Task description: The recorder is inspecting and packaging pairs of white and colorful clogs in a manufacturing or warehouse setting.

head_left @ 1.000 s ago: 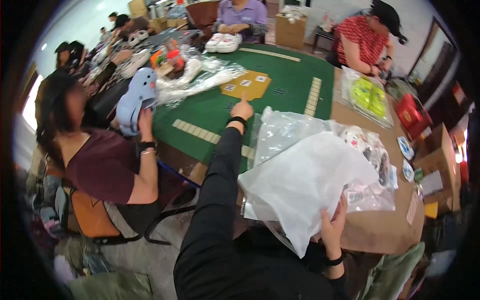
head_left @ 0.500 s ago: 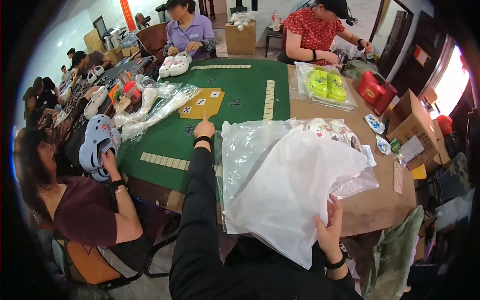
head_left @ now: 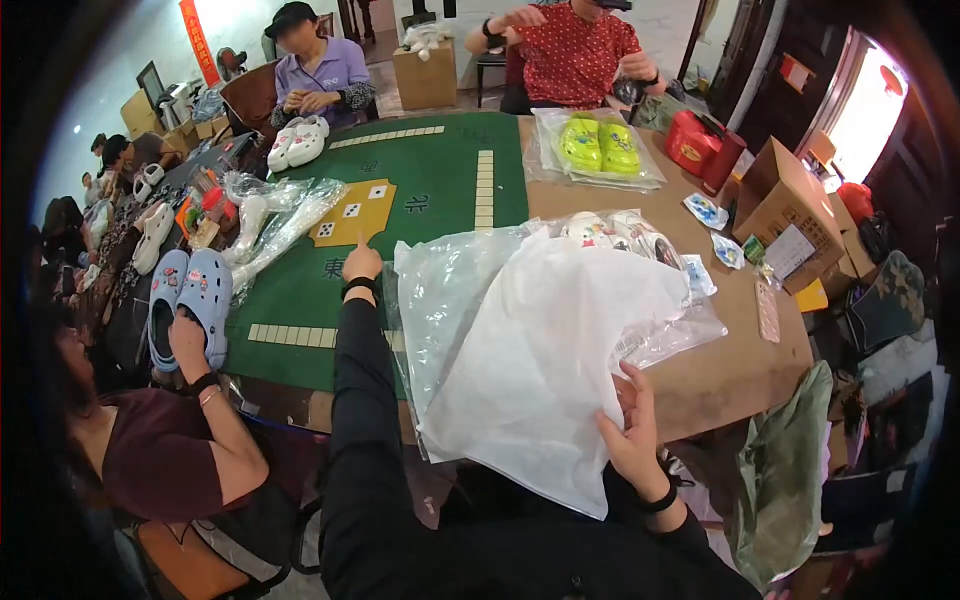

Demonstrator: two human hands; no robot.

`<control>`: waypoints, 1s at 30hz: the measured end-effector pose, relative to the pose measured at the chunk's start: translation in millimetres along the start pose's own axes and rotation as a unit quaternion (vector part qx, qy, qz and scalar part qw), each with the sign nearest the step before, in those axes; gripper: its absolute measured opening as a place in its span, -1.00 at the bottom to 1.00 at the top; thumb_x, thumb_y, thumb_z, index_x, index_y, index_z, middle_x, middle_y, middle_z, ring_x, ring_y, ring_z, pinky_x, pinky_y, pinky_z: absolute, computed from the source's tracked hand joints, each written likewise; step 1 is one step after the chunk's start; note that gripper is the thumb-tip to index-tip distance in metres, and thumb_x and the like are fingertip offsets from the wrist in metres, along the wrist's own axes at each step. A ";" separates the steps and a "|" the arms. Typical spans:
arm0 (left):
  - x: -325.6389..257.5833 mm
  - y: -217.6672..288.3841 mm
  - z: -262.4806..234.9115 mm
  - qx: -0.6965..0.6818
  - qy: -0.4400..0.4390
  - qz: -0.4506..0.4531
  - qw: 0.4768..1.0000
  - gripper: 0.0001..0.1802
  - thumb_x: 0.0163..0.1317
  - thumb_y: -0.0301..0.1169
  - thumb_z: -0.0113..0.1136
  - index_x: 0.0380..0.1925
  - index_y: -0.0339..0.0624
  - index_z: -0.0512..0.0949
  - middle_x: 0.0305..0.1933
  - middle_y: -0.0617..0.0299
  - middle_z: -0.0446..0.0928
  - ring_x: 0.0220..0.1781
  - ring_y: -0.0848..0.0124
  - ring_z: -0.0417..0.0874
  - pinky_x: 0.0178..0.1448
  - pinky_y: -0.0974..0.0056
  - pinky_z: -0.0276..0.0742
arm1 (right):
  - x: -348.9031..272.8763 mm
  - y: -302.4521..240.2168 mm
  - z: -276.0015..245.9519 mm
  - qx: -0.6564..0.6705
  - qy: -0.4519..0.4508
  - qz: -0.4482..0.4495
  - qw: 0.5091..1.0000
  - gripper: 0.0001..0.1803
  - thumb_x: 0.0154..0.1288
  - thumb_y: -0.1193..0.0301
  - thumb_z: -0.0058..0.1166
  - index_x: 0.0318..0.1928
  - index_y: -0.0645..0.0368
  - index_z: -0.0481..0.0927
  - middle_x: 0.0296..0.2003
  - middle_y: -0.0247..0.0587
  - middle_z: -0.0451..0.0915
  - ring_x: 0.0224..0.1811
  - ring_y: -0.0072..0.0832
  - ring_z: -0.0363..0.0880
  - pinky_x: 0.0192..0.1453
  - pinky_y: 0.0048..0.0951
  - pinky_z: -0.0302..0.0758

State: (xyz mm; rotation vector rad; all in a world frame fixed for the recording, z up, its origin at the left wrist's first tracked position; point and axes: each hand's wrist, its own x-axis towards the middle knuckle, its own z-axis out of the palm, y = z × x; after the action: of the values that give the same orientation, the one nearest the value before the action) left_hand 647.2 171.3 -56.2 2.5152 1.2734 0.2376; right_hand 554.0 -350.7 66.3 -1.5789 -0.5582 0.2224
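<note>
1. One white sheet [head_left: 540,360], perhaps a flat bag, lies on the near side of the table [head_left: 760,390], over a clear plastic bag [head_left: 430,300] and partly across some patterned shoes [head_left: 612,235], whose number I can't count from here.
2. I count three pairs of clogs elsewhere on and at the table: two pale blue clogs [head_left: 205,290], two white clogs [head_left: 298,143], and two yellow-green clogs [head_left: 598,143] in clear plastic.
3. The green mat [head_left: 440,150] shows three rows of pale tiles and one yellow panel [head_left: 368,215] with three dice faces.
4. Three other people sit around the table; two small blue-and-white packets [head_left: 706,210] lie near one carton [head_left: 790,215].
5. The sheet points one corner toward its holder, drooping past the table's near edge. It spreads about as wide as long, so I can't tell its long axis.
6. The left arm reaches forward almost straight, and the left hand [head_left: 362,265] aims its index finger at the yellow panel, other fingers folded. I can't tell whether the fingertip touches.
7. The right hand [head_left: 632,425], elbow bent, pinches the sheet's right edge, thumb on top. The two hands are well apart.
</note>
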 end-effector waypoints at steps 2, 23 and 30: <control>2.3 -5.9 -8.9 0.026 -0.014 0.015 0.999 -0.39 0.23 -0.24 -0.06 0.31 0.00 0.16 -0.11 -0.15 0.57 -0.06 -0.06 0.59 -0.04 -0.08 0.51 | -1.1 1.9 -0.4 0.003 -0.006 -0.002 1.000 -0.25 0.15 0.69 -0.05 0.34 0.22 -0.02 0.14 0.06 0.32 0.02 -0.40 0.46 0.14 -0.42 0.37; -257.8 99.4 -107.3 -0.292 -0.041 0.297 0.908 -0.57 0.13 -0.34 0.22 0.03 -0.09 0.44 -0.23 0.17 0.52 -0.34 0.24 0.55 -0.26 0.16 0.46 | 13.9 -25.5 -20.9 0.008 0.298 -0.155 0.942 -0.32 0.08 0.69 -0.01 0.25 0.26 0.12 0.10 -0.01 0.37 0.11 -0.35 0.41 0.10 -0.41 0.40; -389.7 80.1 -99.9 -0.658 -0.458 0.305 0.513 -0.10 -0.03 -0.08 0.44 0.20 -0.35 0.25 0.13 0.03 0.41 0.20 0.25 0.40 0.27 0.09 0.33 | 48.4 -72.6 48.6 -0.204 -0.179 -0.326 0.906 -0.27 0.04 0.53 0.16 0.28 0.28 0.21 0.14 0.12 0.37 -0.02 -0.07 0.51 0.07 -0.28 0.42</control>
State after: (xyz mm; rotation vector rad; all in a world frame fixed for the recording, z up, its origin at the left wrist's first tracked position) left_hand 449.0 -167.7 62.4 1.1051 -0.3503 -0.0413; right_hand 557.3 -285.2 141.6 -1.6608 -1.4624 -0.1291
